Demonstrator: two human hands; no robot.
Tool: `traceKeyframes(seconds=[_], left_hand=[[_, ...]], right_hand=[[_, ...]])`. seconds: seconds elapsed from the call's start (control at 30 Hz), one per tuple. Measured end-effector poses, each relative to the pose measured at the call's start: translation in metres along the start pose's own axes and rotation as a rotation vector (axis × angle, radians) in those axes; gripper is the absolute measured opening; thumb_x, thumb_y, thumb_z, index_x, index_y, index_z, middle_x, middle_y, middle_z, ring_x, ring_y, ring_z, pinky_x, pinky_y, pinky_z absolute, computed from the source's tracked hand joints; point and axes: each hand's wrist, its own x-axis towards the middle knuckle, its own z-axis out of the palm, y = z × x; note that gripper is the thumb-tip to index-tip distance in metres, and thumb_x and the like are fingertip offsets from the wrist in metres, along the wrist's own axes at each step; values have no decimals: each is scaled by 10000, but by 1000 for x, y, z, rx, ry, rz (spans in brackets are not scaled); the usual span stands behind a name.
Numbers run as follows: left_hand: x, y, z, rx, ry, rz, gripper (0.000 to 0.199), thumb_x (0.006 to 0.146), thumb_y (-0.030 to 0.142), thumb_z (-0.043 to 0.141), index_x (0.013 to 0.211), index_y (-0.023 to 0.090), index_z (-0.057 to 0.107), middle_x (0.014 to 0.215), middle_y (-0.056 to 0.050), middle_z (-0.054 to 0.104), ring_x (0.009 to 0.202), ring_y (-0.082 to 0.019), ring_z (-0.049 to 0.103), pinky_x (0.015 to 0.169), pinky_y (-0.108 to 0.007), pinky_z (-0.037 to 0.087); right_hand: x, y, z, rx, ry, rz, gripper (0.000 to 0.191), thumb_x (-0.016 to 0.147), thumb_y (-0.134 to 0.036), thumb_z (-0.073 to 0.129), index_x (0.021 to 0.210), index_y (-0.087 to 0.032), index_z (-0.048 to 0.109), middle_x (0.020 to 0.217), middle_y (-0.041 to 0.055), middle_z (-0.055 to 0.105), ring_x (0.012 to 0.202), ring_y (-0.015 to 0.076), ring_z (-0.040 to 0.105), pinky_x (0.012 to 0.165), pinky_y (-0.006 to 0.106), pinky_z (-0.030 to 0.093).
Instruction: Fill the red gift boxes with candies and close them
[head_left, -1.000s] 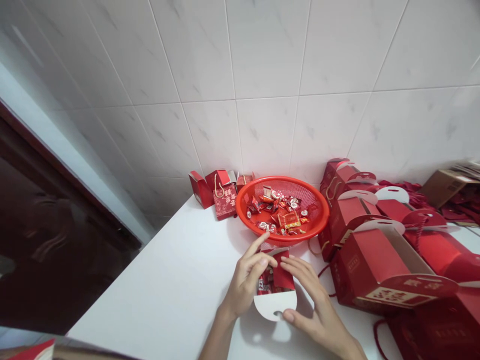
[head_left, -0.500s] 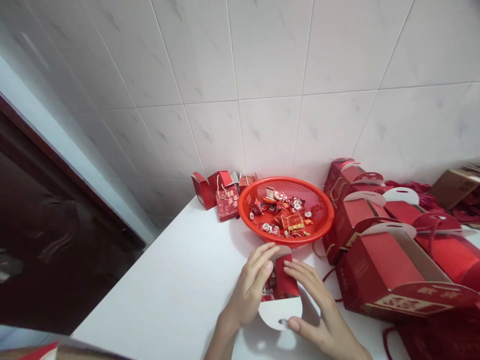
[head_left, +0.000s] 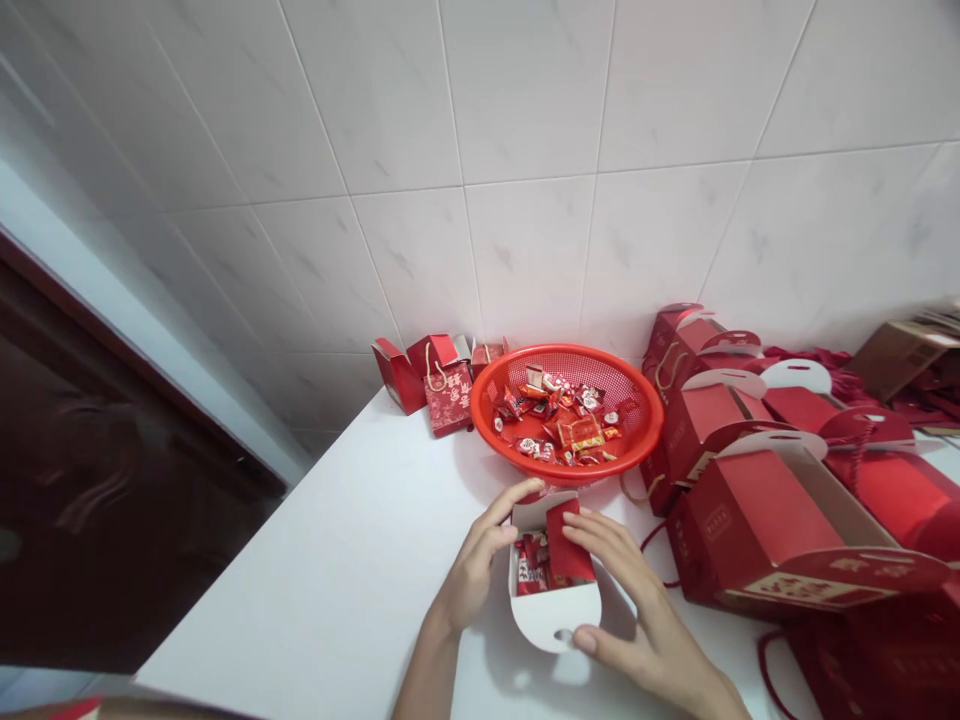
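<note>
A small red gift box (head_left: 571, 545) with a white inside stands on the white table, its top partly uncovered. Wrapped candies (head_left: 532, 566) show inside. My left hand (head_left: 474, 565) is along the box's left side, fingers extended and apart, index fingertip by the back flap and thumb near the left rim. On the right, my right hand (head_left: 637, 605) has its fingers on the folded-in red side flap and its thumb on the rounded white front flap, beside the handle hole. Just behind the box is a red plastic colander basket (head_left: 651, 440) holding many wrapped candies (head_left: 581, 433).
Large red handled gift boxes (head_left: 780, 525) crowd the right side. Small red bags and boxes (head_left: 450, 398) stand at the back left against the tiled wall (head_left: 525, 250). A brown carton (head_left: 907, 360) is at the far right. The table's left edge (head_left: 255, 520) slants toward a dark door.
My left hand has moved left and spread away from the box's opening, uncovering more of the candies. My right hand stays on the red flap. The view has shifted slightly.
</note>
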Motion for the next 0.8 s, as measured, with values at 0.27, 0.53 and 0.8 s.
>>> traceKeyframes(seconds=[0.27,0.53,0.8], left_hand=[[5,1,9,275,35,85,103,866,269,612,949,212,628,1404,-114,609,1339,-303,538,1150,-464,378],[5,-4,4,447,-4,158,272,956,311,568,1178,241,710,1451,-108,564,1357,-277,528,1153,-434,395],[7,-10,6,522,65,170,538,915,280,645,1434,259,507,1526,-111,513,1411,-273,484,1170,-461,397]], right_hand=[[3,-2,0,44,13,3,701,860,-612,700,1465,-304,524,1498,112,542,1428,325,452,1165,512,401],[6,0,3,80,14,2,719,849,-648,692,1452,-289,536,1533,116,503,1451,313,419,1187,504,361],[6,4,5,134,29,24,742,820,-679,703,1427,-276,558,1525,130,508,1456,319,413,1190,530,345]])
